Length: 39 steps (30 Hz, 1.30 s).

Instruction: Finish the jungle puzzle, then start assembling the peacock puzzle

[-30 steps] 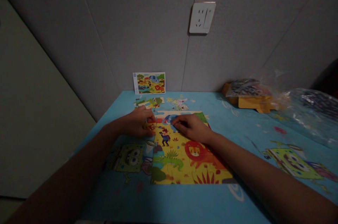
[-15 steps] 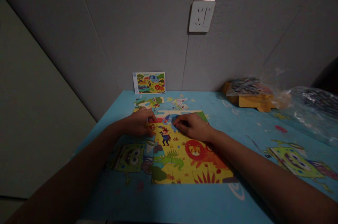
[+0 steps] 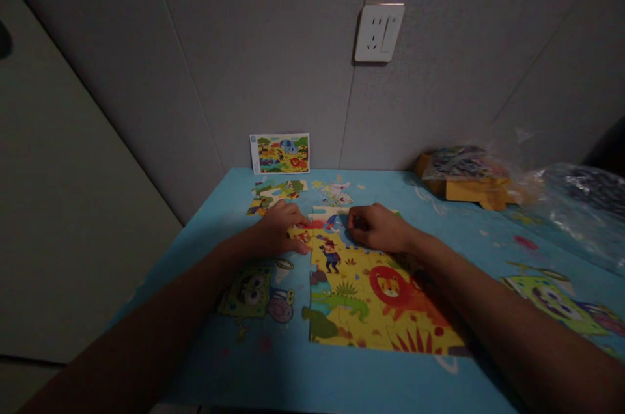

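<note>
While left hand (image 3: 282, 228) grips a piece (image 3: 300, 236), curled right hand (image 3: 381, 229) overlies puzzle (image 3: 360, 280) (top forward, long axis unclear).

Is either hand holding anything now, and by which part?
Left hand: a puzzle piece, thumb and finger at its near and far edges. Right hand lies over the assembled puzzle; whether it grips anything cannot be told.

Seemingly a home, cartoon-printed tabletop (image 3: 244, 368), animal jigsaw (image 3: 361, 290), panelled wall (image 3: 273, 62), power socket (image 3: 379, 33)
</note>
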{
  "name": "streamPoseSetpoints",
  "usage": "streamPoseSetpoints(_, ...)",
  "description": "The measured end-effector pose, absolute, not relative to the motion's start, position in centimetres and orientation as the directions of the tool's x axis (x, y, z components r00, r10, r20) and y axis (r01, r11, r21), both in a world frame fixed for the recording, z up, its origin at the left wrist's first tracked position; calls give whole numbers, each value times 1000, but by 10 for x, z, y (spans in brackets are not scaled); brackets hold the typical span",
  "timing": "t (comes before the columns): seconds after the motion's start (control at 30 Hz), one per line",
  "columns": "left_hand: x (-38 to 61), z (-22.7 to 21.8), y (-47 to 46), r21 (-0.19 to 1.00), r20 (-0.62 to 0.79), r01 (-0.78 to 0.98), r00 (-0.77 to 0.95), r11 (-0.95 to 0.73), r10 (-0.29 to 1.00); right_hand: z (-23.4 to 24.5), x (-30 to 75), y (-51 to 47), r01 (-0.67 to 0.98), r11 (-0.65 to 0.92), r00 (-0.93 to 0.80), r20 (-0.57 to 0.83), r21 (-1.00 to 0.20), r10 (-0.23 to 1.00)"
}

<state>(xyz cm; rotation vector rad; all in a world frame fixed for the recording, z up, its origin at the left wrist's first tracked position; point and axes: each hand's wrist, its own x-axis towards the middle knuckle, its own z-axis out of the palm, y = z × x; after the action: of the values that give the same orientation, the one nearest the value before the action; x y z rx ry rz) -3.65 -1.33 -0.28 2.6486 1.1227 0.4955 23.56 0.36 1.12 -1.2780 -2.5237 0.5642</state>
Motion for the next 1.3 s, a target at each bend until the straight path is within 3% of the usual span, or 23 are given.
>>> streamPoseSetpoints(0.83,-35,1,-12,238,290,643,668,-728,685,5,237,8,754,527,-545,72,-392,835)
streamPoseSetpoints(0.93,-42,7,-8,126,347,811,504,-572,791,4,238,9,761,516,-537,64,-393,841)
streamPoseSetpoints(1.0,-50,12,-6,48,368,955,257,-294,894,3,238,9,763,508,-531,62,-400,845)
streamPoseSetpoints(1.1,-62,13,-5,-45,206,996,-71,82,976,2,238,9,760,505,-526,69,-408,848)
streamPoseSetpoints(1.2,-68,9,-6,-108,7,988,-109,109,994,2,237,8,764,504,-522,73,-402,850)
streamPoseSetpoints(1.3,-68,7,-5,-119,-12,992,-41,40,999,3,236,7,769,515,-526,84,-380,847)
